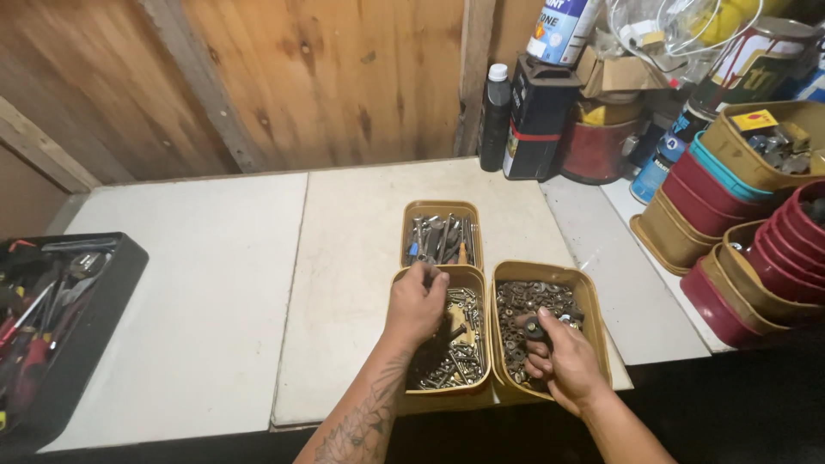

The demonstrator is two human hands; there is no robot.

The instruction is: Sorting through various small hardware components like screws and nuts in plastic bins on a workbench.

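On the white worktop (215,301), three ochre plastic tubs sat touching: the left tub (440,344) of shiny screws and bolts, the right tub (541,331) of dull, rusty nuts and washers. The left hand (417,305) dug into the screws, fingers curled together; the right hand (563,361) had its fingers clamped on a small dark fastener (534,329) over the right tub. Sorting such tiny, sharp, tangled metal probably went best with light pinches and one piece at a time.

The left hand (416,302) hides its fingertips; the black toolbox (60,344) runs off the left edge.
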